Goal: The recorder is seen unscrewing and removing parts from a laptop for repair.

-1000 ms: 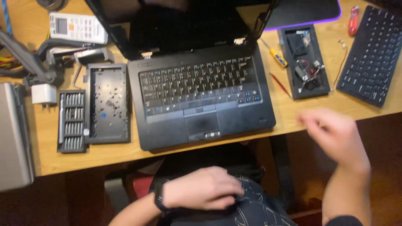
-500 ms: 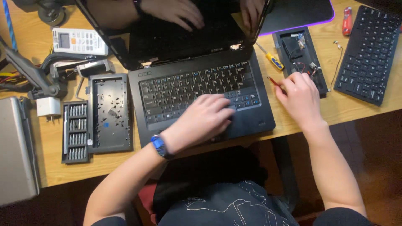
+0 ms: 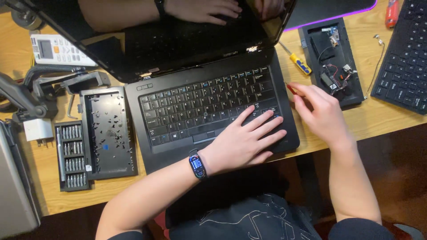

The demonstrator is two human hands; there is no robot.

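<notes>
A black laptop [image 3: 209, 106] is lying open in the middle of the frame on a wooden desk [image 3: 382, 118], its dark screen tilting back toward the upper edge. The person's left hand [image 3: 244, 140] is resting flat on the lower right part of the laptop, fingers spread and extended, palm over the palm rest and fingertips reaching onto the lowest key rows; it is gripping nothing. A dark smartwatch [image 3: 197, 163] is sitting on that wrist.

The right hand [image 3: 322, 113] is hovering just beside the laptop's right edge, right of centre in the frame. Its fingers are curling around the red handle of a small screwdriver [image 3: 291, 89], only the handle's tip showing past the fingertips; the rest is hidden by the hand.

Above that hand, a yellow and blue screwdriver [image 3: 299, 63] is lying on the desk, beside an opened black case with loose wires [image 3: 334, 62]. A separate black keyboard [image 3: 404, 62] is filling the upper right corner. At the left of the frame, a black tray of screws [image 3: 109, 133] is sitting next to a bit set [image 3: 72, 155].
</notes>
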